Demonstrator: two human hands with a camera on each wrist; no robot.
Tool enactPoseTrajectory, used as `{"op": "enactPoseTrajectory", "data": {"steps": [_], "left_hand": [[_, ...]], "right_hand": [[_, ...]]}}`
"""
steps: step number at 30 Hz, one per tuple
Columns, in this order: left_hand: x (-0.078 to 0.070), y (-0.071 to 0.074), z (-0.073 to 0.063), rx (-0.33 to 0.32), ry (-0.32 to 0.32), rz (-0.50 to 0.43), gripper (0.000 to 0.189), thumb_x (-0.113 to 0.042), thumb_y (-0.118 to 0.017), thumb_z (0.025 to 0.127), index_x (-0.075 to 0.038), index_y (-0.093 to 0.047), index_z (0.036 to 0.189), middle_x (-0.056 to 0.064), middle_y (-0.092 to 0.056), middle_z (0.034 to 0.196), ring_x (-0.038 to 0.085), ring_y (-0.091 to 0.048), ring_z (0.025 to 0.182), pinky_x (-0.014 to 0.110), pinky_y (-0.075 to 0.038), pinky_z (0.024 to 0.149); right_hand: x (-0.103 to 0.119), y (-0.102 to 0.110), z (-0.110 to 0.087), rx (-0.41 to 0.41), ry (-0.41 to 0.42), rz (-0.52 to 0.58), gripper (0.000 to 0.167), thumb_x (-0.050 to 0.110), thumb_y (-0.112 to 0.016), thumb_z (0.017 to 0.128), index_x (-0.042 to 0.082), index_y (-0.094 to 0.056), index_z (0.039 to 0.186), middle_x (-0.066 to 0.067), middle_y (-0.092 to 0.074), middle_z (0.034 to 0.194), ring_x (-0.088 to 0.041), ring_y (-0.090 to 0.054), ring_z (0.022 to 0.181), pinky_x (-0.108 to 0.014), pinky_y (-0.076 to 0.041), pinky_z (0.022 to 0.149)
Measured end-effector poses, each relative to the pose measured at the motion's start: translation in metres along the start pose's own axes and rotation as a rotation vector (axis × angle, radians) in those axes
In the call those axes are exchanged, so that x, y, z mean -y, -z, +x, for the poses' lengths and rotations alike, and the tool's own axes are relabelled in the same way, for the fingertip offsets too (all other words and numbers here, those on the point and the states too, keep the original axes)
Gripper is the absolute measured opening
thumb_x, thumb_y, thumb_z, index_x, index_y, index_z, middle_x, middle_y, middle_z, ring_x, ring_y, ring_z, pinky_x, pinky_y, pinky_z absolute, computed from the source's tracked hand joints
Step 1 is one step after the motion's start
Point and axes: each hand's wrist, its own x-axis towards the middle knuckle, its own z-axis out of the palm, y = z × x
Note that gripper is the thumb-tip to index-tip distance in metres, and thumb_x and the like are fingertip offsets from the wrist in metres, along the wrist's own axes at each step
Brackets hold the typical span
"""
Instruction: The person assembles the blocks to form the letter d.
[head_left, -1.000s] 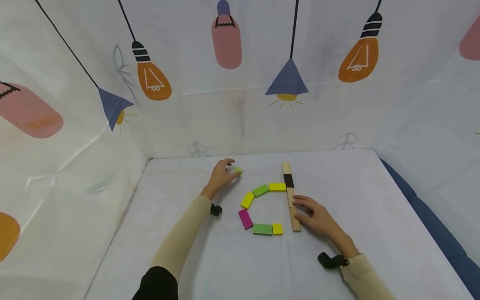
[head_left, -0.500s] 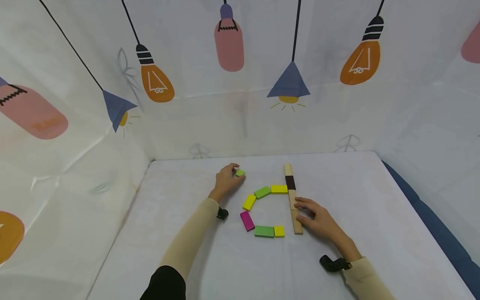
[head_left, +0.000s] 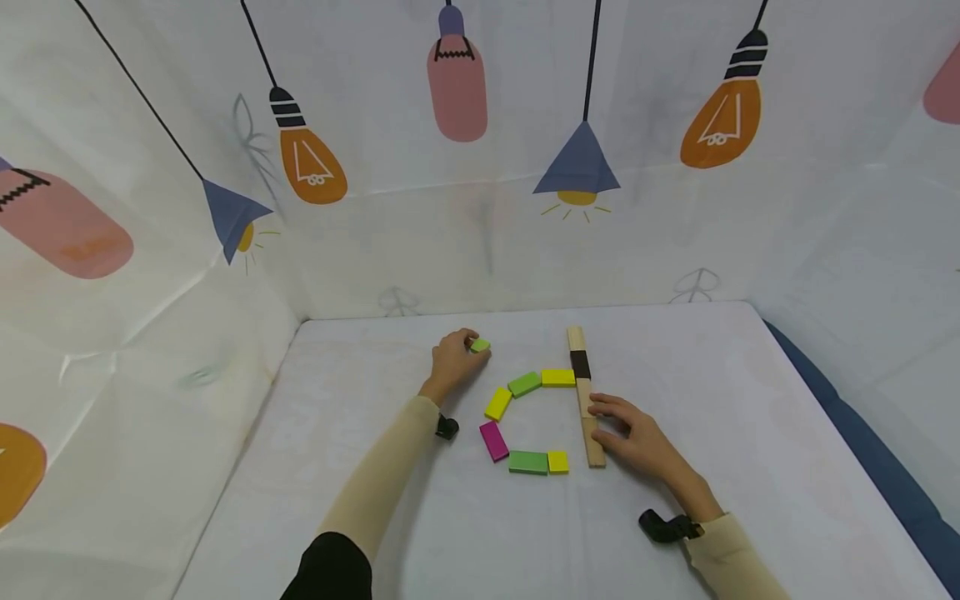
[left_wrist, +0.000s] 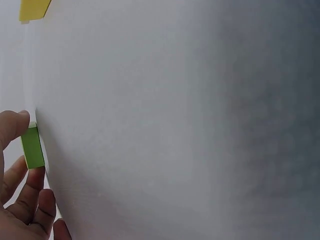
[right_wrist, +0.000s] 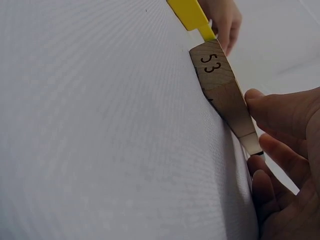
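At the back of the table, my left hand [head_left: 452, 364] pinches a small light green block [head_left: 481, 344] between thumb and fingers; the left wrist view shows this green block [left_wrist: 33, 147] held at its ends. My right hand [head_left: 636, 437] touches the right side of a row of pale wooden blocks [head_left: 592, 446], thumb and fingers extended along it. A dark brown block [head_left: 581, 364] sits within that row. Left of the row, coloured blocks form an arc: yellow [head_left: 558, 378], green [head_left: 525, 384], yellow [head_left: 498, 405], magenta [head_left: 494, 442], green [head_left: 528, 463] and a small yellow block [head_left: 558, 462].
The blocks lie on a white-covered table [head_left: 450, 542]. White sheets printed with lamps and bulbs hang behind and at the sides. Something dark blue [head_left: 862, 425] runs along the table's right edge. In the right wrist view, a wooden block's end [right_wrist: 212, 65] bears engraved digits.
My left hand's fingers have closed onto the light green block, which they stood spread around a second ago. My right hand has stayed beside the wooden row, and the laid blocks have not moved.
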Motion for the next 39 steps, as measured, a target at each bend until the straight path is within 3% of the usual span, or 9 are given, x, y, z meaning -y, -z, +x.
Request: {"op": "enactPoseTrajectory", "data": {"steps": [11,18,25,33,39], "left_hand": [[-0.003,0.003,-0.004,-0.024,-0.077,0.052,0.043,-0.039,-0.076,0.092,-0.013,-0.070,0.126,0.007,-0.072,0.115,0.026,-0.062,0.105,0.048,-0.041,0.094],[-0.017,0.011,-0.012,-0.014,-0.167,0.039,0.044,-0.040,-0.077,0.091,-0.013,-0.071,0.125,0.005,-0.073,0.109,0.025,-0.063,0.103,0.047,-0.042,0.093],[-0.042,0.010,-0.033,0.037,-0.288,0.065,0.040,-0.039,-0.078,0.090,-0.015,-0.072,0.122,0.002,-0.073,0.106,0.022,-0.061,0.094,0.044,-0.042,0.087],[-0.069,0.001,-0.061,0.129,-0.436,0.038,0.039,-0.040,-0.077,0.090,-0.016,-0.073,0.121,-0.003,-0.074,0.106,0.020,-0.064,0.097,0.039,-0.044,0.087],[-0.085,-0.008,-0.086,0.193,-0.508,0.049,0.038,-0.042,-0.077,0.090,-0.019,-0.074,0.119,-0.009,-0.073,0.103,0.013,-0.063,0.096,0.038,-0.045,0.086]], "right_hand": [[0.000,-0.001,-0.002,-0.006,-0.001,-0.024,0.040,0.016,-0.079,0.090,0.006,-0.070,0.128,-0.012,-0.061,0.144,-0.035,-0.055,0.132,-0.006,-0.039,0.099],[0.001,-0.001,-0.001,0.005,-0.027,-0.024,0.039,0.018,-0.079,0.091,0.007,-0.070,0.128,-0.011,-0.060,0.145,-0.035,-0.055,0.132,-0.008,-0.040,0.100],[0.002,-0.001,0.001,0.016,-0.041,-0.017,0.039,0.019,-0.078,0.092,0.008,-0.069,0.128,-0.011,-0.060,0.146,-0.036,-0.054,0.134,-0.005,-0.036,0.101],[0.001,-0.002,0.003,0.009,-0.025,-0.011,0.040,0.018,-0.078,0.092,0.006,-0.069,0.129,-0.014,-0.059,0.146,-0.040,-0.054,0.134,-0.001,-0.027,0.102],[0.001,-0.001,0.003,0.006,-0.023,-0.018,0.039,0.016,-0.078,0.091,0.006,-0.069,0.128,-0.015,-0.060,0.145,-0.040,-0.055,0.133,-0.002,-0.030,0.101]]}}
